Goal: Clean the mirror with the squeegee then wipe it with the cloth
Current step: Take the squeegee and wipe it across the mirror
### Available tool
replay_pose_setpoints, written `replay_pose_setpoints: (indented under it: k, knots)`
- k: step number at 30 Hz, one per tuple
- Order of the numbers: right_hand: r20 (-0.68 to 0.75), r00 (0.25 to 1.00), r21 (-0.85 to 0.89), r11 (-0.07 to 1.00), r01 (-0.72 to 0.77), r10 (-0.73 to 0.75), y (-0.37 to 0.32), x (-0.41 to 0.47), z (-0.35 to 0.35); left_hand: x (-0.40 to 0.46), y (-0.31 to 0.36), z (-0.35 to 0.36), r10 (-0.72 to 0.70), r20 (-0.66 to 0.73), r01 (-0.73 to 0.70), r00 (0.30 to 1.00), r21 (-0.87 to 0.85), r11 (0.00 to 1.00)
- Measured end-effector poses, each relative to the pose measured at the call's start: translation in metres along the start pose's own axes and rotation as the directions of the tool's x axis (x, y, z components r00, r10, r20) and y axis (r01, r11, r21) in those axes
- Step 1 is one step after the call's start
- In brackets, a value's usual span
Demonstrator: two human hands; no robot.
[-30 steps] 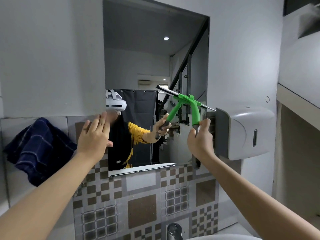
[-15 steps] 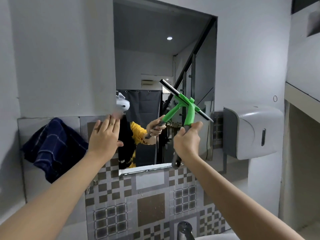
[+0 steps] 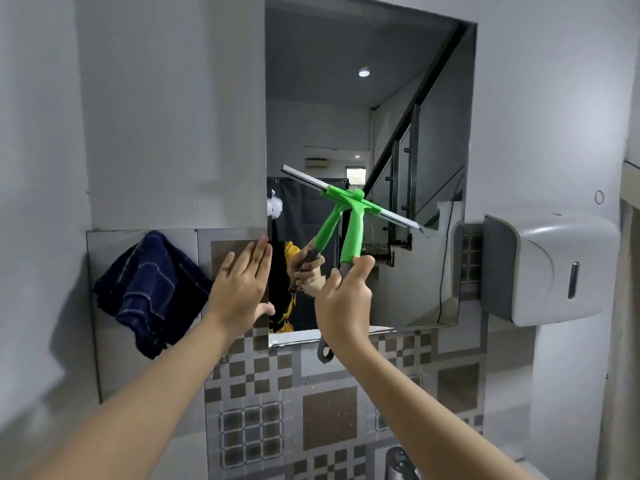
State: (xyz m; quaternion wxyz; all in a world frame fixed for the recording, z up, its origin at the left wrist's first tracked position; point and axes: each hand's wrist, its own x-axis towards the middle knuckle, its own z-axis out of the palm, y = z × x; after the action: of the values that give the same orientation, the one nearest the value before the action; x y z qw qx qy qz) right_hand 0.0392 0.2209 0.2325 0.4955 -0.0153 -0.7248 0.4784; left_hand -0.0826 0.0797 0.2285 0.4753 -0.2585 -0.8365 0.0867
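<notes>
Wall-mounted mirror (image 3: 367, 116) set into a plain grey painted wall (image 3: 166, 109), lower edge meeting a band of patterned brown and grey tiles (image 3: 311, 410); glass reflecting a recessed ceiling light, a stair rail and a dark curtain. Right hand (image 3: 343, 303) closed around the grey grip of the green squeegee (image 3: 353, 230), blade tilted, high at the left and low at the right, laid against the lower middle of the glass. Left hand (image 3: 242, 282) open, fingers straight and together, palm flat against the tile at the mirror's left edge, holding nothing. Dark blue checked cloth (image 3: 149, 292) hanging on the wall left of the mirror, just beside the left hand, untouched. White and grey dispenser (image 3: 547, 268) fixed to the wall right of the mirror. Top of a metal tap (image 3: 398, 462) at the bottom edge
</notes>
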Motion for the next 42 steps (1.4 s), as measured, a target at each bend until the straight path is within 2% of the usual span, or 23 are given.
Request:
replay_pose_setpoints:
  k: [9,15,20,31,40,42]
  knots:
    - [0.055,0.994,-0.157,0.982,0.100,-0.092,0.024,0.001,0.007,-0.003,0.001,0.002,-0.014,-0.010,0.014,1.000,-0.029,0.999]
    - [0.107,0.956,-0.391,0.873,0.292,-0.272,0.057,0.011,-0.016,-0.007,0.002,0.007,-0.023,-0.014,0.023,1.000,-0.016,1.000]
    - [0.125,0.914,-0.469,0.789,0.396,-0.385,0.074,0.019,-0.028,-0.013,0.004,0.012,-0.023,-0.033,0.022,0.999,-0.017,1.000]
    - [0.310,0.827,-0.649,0.531,0.545,-0.469,0.124,0.057,-0.093,-0.014,0.004,0.016,-0.026,-0.051,0.023,0.998,-0.051,0.998]
    - [0.378,0.784,-0.676,0.431,0.597,-0.493,0.164,0.078,-0.151,-0.014,0.006,0.015,-0.016,-0.055,0.014,0.998,-0.038,0.999]
    - [0.357,0.799,-0.691,0.438,0.574,-0.485,0.170,0.079,-0.162,-0.014,0.005,0.015,-0.013,-0.063,0.011,0.998,-0.037,0.999]
